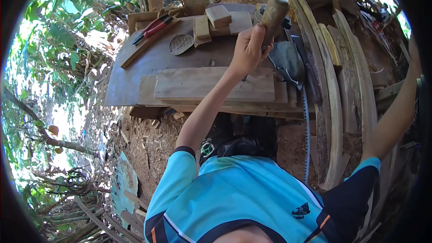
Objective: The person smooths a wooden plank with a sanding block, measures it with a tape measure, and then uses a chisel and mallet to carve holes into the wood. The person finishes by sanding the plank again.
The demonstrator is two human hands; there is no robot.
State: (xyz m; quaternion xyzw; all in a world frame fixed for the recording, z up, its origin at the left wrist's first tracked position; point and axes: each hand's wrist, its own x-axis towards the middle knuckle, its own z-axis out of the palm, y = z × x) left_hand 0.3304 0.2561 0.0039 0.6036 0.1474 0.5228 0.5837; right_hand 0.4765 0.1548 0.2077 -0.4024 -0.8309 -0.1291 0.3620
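Raised over the workbench, my left hand (249, 50) is closed around a thick, round wooden club (274, 12). Its pale cut end points up and away from me, and its lower part is hidden behind my fingers. Beneath this hand lies a smooth wooden plank (193, 85), flat on another board. A small dark tip shows near the plank just under my wrist; I cannot make out what it is. My right arm (396, 117) stretches out to the far right, its hand lost at the dark rim of the picture.
Red-handled pliers (155, 27) rest on a wood strip at the bench's (130, 85) back left. Beside them are a round lid-like disc (181, 44) and small wood blocks (219, 16). A dark grey pouch-like thing (288, 63), a narrow marked strip (306, 135) and long boards (330, 108) stand rightward.
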